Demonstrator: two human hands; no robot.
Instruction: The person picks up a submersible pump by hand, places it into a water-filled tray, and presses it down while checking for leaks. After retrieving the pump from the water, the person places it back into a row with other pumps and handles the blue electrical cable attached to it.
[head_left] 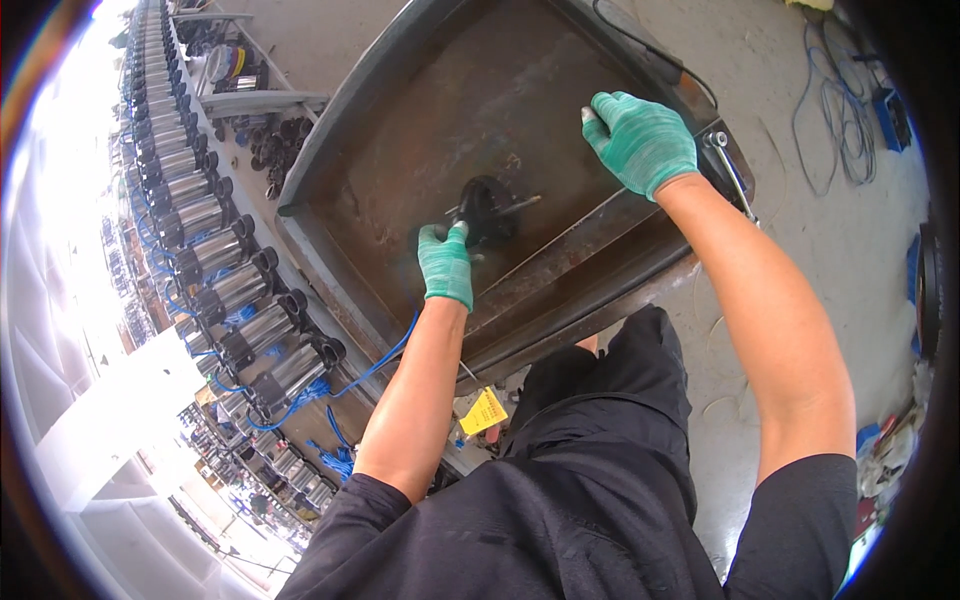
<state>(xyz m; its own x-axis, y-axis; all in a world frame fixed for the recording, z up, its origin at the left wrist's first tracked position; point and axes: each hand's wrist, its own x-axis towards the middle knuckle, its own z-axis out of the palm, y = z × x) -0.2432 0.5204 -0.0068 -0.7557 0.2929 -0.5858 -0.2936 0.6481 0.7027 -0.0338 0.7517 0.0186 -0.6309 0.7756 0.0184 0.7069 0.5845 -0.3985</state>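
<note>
My left hand [446, 268], in a green glove, is closed at the near side of a black, rounded part [486, 205]. A thin rod [522, 205] sticks out from that part toward the right. The part is over the brown metal tray [400, 130]; whether it rests on the surface I cannot tell. My right hand [642, 140], gloved alike, is over the tray's right side, apart from the black part. Its fingers are curled with thumb and forefinger close together, and what they hold, if anything, is too small to make out.
A wrench [732, 170] lies along the tray's right edge, below a black cable [655, 50]. To the left runs a long row of shiny cylinders [235, 290] with black ends. Blue wire [385, 370] and a yellow tag [484, 411] hang near the tray. Cables [845, 130] lie on the right floor.
</note>
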